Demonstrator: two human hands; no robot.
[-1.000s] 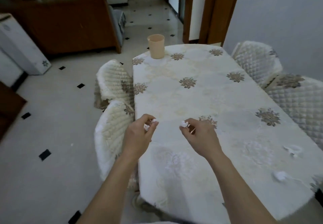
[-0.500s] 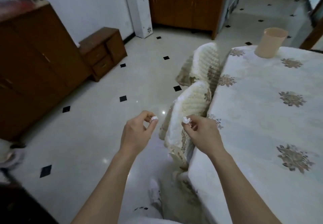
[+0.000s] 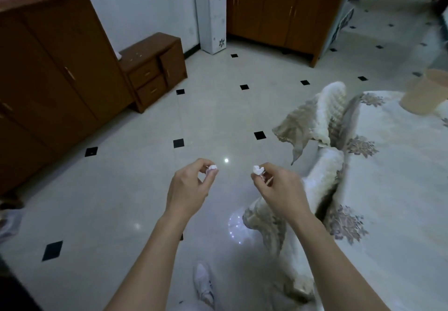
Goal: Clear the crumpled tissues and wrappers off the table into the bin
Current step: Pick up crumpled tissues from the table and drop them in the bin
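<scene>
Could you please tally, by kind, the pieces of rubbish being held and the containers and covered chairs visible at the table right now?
Crumpled tissues: 2, one in the left hand, tissue, and one in the right hand, tissue
Beige bins on the table: 1, bin
Covered chairs: 2, far chair, near chair
Total: 5

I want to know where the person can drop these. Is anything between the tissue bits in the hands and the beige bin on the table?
Nothing visible blocks the way. The left hand and right hand each pinch a crumpled tissue over the floor; the bin stands at the far right on the table, beyond two covered chairs.
</scene>
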